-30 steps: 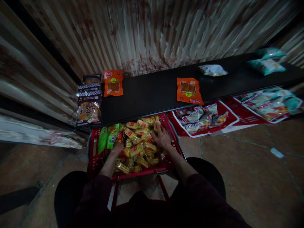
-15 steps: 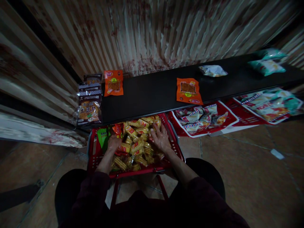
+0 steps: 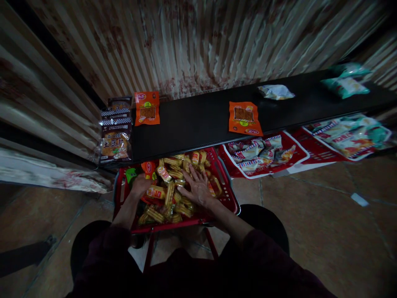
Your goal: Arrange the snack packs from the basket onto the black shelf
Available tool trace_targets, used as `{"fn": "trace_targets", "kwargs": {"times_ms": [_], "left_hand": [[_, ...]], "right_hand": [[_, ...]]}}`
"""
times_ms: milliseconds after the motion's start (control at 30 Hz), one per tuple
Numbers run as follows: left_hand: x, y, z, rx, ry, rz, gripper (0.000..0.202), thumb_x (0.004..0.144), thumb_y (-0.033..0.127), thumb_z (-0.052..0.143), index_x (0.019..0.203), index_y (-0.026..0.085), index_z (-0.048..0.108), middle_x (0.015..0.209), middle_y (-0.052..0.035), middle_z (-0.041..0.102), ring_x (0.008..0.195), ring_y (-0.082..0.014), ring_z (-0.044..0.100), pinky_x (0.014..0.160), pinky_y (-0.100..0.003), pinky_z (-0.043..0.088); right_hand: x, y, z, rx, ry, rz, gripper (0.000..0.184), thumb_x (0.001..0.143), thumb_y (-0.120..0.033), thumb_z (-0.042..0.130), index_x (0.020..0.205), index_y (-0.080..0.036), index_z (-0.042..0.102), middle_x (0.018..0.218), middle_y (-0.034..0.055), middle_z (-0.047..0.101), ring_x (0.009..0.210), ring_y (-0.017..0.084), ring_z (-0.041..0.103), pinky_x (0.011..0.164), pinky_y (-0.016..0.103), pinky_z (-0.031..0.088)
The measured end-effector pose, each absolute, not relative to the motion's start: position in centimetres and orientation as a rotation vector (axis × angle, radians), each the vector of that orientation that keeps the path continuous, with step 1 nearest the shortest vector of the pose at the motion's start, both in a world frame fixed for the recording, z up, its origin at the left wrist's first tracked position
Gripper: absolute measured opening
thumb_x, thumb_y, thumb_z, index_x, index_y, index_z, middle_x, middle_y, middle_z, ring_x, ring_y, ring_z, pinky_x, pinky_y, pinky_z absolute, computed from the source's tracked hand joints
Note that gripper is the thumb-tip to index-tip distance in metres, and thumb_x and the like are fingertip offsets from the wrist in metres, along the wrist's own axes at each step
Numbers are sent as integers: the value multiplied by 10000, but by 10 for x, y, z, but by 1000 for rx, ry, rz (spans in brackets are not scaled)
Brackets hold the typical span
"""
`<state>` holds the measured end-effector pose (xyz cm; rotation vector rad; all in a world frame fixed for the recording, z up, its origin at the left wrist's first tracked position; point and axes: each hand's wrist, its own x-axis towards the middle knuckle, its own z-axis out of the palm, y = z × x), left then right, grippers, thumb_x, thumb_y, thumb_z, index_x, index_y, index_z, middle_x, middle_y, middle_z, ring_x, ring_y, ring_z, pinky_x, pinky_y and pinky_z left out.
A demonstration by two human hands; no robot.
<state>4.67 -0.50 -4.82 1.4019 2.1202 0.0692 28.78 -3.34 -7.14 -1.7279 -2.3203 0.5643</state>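
Observation:
A red basket [image 3: 228, 194] in front of me is filled with small yellow-wrapped snack packets [image 3: 170, 193]. Inside its left part, my left hand [image 3: 140, 186] has its fingers curled at the edge of an orange snack packet [image 3: 149, 167]; the fingertips are partly hidden. Behind that hand, part of a green packet [image 3: 131, 174] shows. My right hand [image 3: 197, 186] lies with spread fingers on top of the yellow packets, right of the basket's middle, palm down.
Above the basket's far edge runs a black shelf [image 3: 189, 120]. It bears brown potato-slice packets [image 3: 115, 142], two orange packets [image 3: 245, 118], a white packet [image 3: 276, 92] and teal packets [image 3: 345, 86]. More filled red baskets [image 3: 299, 148] stand to the right under the shelf.
My right hand has moved left across the yellow packets, shifting some of them. My left hand has slid a little left, uncovering more of the orange packet; less of the green packet shows.

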Motion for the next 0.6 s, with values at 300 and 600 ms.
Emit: {"fn": "trace_targets", "kwargs": {"times_ms": [300,600], "left_hand": [[97,-13,-21,1684,2095,-181,339,779,222,473,1071,142,625,1034,-158,695,975,-265,653,809,-321,474],[159,0,-15,1728,2065,-130,363,806,206,479,1104,64,630,1017,-242,677,1012,-314,641,841,-385,482]], "right_hand": [[295,-23,-80,-1595,-2193,748,491,906,-449,409,1325,-213,507,1499,81,334,1338,260,377,1079,425,354],[316,-10,-81,-1723,-1798,731,440,911,-408,352,1164,-168,621,1317,121,544,1271,249,457,1075,441,373]]}}
